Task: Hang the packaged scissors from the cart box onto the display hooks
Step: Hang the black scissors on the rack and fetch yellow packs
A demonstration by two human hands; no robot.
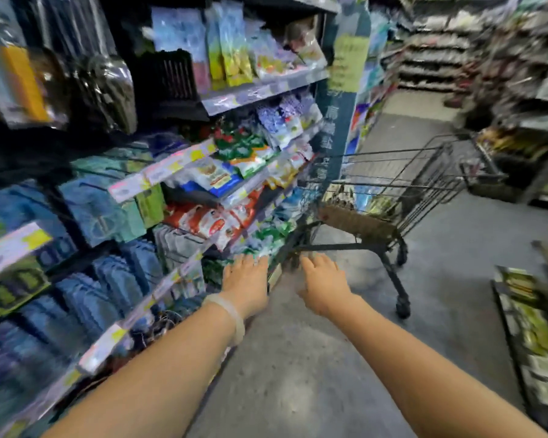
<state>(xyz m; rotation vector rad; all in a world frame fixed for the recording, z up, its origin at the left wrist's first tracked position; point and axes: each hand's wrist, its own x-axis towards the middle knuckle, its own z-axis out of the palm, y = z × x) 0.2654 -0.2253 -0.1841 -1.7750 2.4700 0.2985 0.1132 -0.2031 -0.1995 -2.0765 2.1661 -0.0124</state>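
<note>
One head-worn, wide-angle camera is looking forward and down along a shop aisle, and it is tilting so that the floor point(298, 374) is running up to the right. It is sitting close above both outstretched forearms, which are entering from the bottom edge. The shelving point(159, 172) is filling the left side at close range, bending with the lens. The shopping cart point(393, 191) is standing ahead, right of centre, farther off. The whole picture is blurring.
</note>
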